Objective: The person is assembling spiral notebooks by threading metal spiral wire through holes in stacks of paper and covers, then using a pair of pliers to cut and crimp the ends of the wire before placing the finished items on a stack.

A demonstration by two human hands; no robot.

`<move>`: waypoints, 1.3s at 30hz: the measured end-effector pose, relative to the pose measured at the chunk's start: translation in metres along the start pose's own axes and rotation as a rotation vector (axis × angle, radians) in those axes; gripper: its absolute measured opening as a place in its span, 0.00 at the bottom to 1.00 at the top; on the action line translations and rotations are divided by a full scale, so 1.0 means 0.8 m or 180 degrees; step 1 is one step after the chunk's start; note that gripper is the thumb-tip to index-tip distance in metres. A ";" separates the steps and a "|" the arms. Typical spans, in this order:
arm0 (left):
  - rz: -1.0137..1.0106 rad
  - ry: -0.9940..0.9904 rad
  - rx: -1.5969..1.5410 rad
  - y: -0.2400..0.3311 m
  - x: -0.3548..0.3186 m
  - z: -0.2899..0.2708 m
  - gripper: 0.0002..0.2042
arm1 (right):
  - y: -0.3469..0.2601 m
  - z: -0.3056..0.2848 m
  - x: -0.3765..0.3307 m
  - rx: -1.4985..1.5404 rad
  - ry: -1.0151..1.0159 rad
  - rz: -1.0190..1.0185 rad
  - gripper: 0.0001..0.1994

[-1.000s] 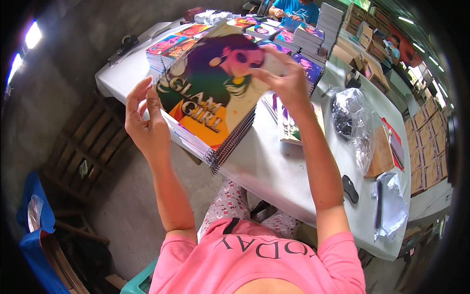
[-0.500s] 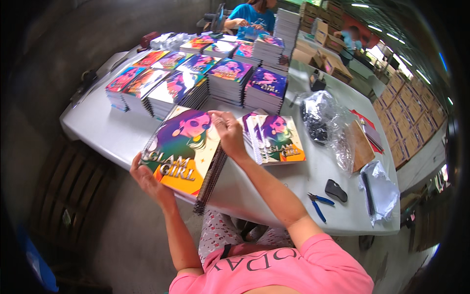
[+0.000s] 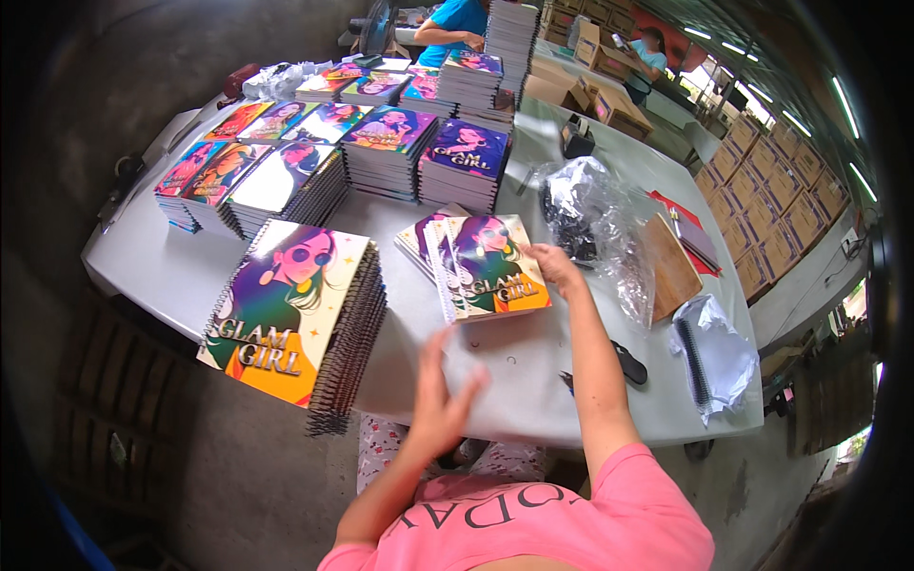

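Observation:
A tall stack of spiral notebooks (image 3: 295,324) with colourful covers rests on the near left edge of the grey table (image 3: 533,371), overhanging it. My left hand (image 3: 440,400) hovers open just right of that stack, holding nothing. My right hand (image 3: 552,266) reaches forward and touches the right edge of a small fanned pile of the same notebooks (image 3: 481,266) lying flat mid-table.
Several more notebook stacks (image 3: 381,143) fill the far left of the table. Crumpled clear plastic bags (image 3: 600,219), a brown board (image 3: 671,266), a dark tool (image 3: 628,362) and black spiral wire (image 3: 693,347) lie at right. Other people (image 3: 457,19) work beyond, near cardboard boxes (image 3: 762,181).
The big notebook stack that both hands held has been set down on the table's near left edge. My left hand let go; my right hand moved to the small pile.

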State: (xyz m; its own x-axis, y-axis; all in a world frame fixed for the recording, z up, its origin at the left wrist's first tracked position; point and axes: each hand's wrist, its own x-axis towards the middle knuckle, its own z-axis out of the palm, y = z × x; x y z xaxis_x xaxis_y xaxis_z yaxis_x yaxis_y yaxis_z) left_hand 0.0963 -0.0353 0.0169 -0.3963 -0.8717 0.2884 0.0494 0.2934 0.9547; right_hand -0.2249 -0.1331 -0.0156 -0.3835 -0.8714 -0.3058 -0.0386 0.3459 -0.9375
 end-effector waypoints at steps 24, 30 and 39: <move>-0.1046 -0.0437 -0.0607 -0.151 0.200 0.057 0.24 | 0.057 0.046 -0.107 -0.0793 0.1767 -0.0499 0.25; -0.0639 -0.0528 0.1643 -0.156 0.288 0.080 0.37 | 0.047 0.052 -0.085 0.0300 0.2284 -0.0371 0.15; -0.0260 -0.0777 0.0018 -0.069 0.217 0.086 0.24 | 0.030 0.057 -0.175 0.1977 0.1547 -0.1977 0.07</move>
State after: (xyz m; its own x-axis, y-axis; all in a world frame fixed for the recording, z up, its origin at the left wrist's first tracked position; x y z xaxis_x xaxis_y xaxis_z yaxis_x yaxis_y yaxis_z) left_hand -0.0379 -0.1757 0.0096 -0.6084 -0.7721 0.1835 0.0033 0.2287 0.9735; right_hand -0.1300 -0.0185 -0.0027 -0.7996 -0.5513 0.2382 0.0754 -0.4857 -0.8709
